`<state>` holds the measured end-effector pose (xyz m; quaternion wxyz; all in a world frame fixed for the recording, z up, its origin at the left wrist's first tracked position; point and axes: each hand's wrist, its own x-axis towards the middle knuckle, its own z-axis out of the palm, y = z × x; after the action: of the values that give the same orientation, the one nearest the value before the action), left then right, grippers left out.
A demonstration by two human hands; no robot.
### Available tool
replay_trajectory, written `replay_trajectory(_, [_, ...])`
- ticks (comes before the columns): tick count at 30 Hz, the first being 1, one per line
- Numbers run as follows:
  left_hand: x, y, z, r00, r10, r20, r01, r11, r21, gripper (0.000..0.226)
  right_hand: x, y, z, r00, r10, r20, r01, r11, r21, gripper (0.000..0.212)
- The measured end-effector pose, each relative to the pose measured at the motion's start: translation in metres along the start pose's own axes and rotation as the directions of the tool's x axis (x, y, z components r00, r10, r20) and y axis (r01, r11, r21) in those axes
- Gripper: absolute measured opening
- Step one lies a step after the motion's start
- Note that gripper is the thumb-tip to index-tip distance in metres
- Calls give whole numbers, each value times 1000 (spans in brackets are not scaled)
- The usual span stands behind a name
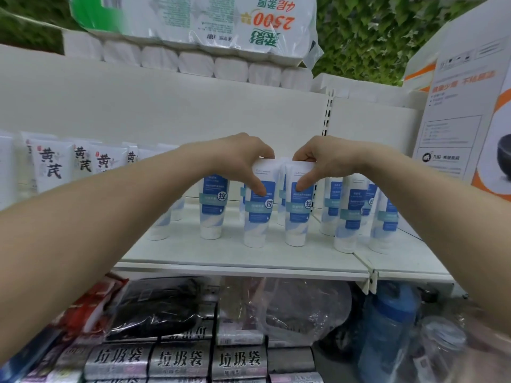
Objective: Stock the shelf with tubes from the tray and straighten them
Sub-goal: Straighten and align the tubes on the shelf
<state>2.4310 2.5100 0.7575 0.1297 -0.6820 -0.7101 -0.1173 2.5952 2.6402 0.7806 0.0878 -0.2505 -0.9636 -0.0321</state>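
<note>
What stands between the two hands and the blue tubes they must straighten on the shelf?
Nothing visible. The left hand already pinches one blue tube at its top, and the right hand pinches the neighbouring tube.

A toilet-paper pack (199,31) lies at twelve o'clock, a white-and-orange box (464,106) at two, grey bag rolls (179,360) at six.

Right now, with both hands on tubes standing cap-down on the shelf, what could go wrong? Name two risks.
1. The left hand and right hand each pinch a tube's top end; the left tube and right tube rest on narrow caps and may tip when released.
2. The neighbouring tubes stand close, so one falling tube could knock others over.
</note>
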Motion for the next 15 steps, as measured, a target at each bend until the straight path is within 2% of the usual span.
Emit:
replay_trajectory(6, [2,-8,-1,999,-33,16,32,999,9,38,11,0,4,999,-43,-1,43,998,50,22])
replay_trajectory(12, [5,-8,-2,998,-49,32,48,998,29,40,9,4,1,999,-46,23,44,996,74,27])
replay_trajectory(15, [8,-3,-11,999,-37,-22,37,999,-22,39,2,9,-10,998,-50,-42,56,987,153,26])
